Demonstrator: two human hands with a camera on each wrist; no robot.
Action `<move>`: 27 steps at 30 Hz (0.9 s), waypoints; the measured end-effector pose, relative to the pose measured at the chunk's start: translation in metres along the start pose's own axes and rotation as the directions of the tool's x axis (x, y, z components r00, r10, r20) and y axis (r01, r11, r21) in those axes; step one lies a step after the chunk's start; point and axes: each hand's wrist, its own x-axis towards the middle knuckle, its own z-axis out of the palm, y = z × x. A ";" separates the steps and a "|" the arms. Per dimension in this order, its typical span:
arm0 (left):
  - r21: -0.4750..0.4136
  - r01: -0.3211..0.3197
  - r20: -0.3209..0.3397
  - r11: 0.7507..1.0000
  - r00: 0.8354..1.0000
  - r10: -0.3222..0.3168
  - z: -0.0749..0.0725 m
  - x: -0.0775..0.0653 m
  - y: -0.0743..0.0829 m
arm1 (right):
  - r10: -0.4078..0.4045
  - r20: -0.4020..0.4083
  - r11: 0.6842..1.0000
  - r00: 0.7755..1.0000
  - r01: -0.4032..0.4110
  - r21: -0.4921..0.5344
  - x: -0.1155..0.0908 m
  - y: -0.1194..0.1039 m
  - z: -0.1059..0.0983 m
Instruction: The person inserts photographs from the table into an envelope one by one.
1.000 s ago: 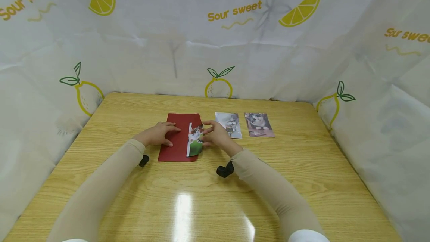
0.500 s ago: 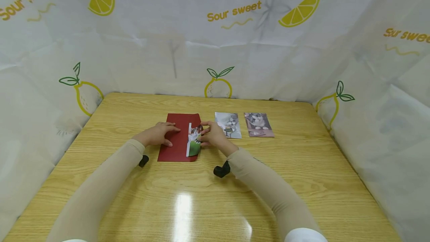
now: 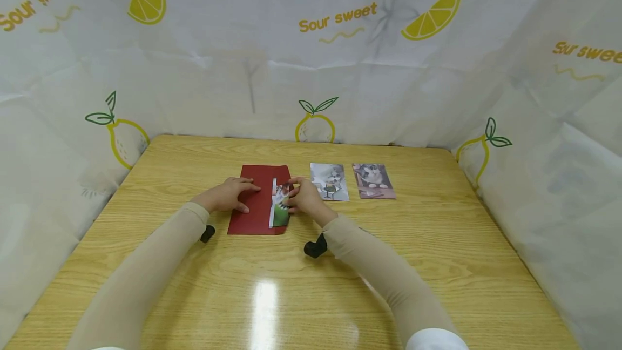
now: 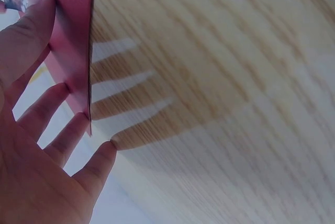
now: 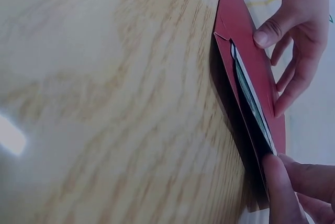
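A red paper envelope [image 3: 252,215] lies on the table, its flap side to the right. Across its right part is a colourful photo card [image 3: 281,216] with a white strip along the left; in the right wrist view the card [image 5: 250,98] looks slightly raised over the envelope's edge. How much of it is inside, I cannot tell. My left hand [image 3: 225,195] rests on the envelope's left side with fingers spread; its thumb [image 4: 31,30] lies on top in the left wrist view. My right hand [image 3: 308,200] pinches the card's right edge between thumb and fingers.
Two more cat picture cards lie flat to the right: a pale one [image 3: 335,190] and a darker one [image 3: 374,181]. Dark devices [image 3: 316,247] sit by both wrists. A white curtain [image 3: 218,85] with lemon prints surrounds the wooden table [image 3: 413,231] at the back and sides.
My right hand has moved a little left with the photo card's right edge, and less of the card shows. My left hand and the envelope have stayed in place.
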 end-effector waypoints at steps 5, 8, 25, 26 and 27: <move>0.002 -0.010 -0.003 1.000 1.000 0.010 -0.001 -0.002 0.001 | -0.016 0.016 0.999 1.000 0.015 0.029 0.001 0.000 0.004; -0.003 -0.021 -0.005 1.000 1.000 0.021 -0.001 -0.002 0.001 | -0.031 0.020 0.999 0.999 0.031 0.032 0.001 0.001 0.006; -0.018 -0.018 -0.008 1.000 1.000 0.018 0.000 -0.002 0.000 | 0.002 0.015 0.999 1.000 -0.003 0.039 0.002 0.002 0.009; -0.017 -0.016 -0.008 1.000 1.000 0.016 0.000 -0.002 0.000 | 0.007 0.014 0.999 1.000 -0.008 0.033 0.002 0.002 0.009; -0.015 -0.014 -0.008 1.000 1.000 0.014 0.000 -0.002 0.001 | 0.009 0.011 1.000 1.000 -0.009 0.020 0.002 0.002 0.010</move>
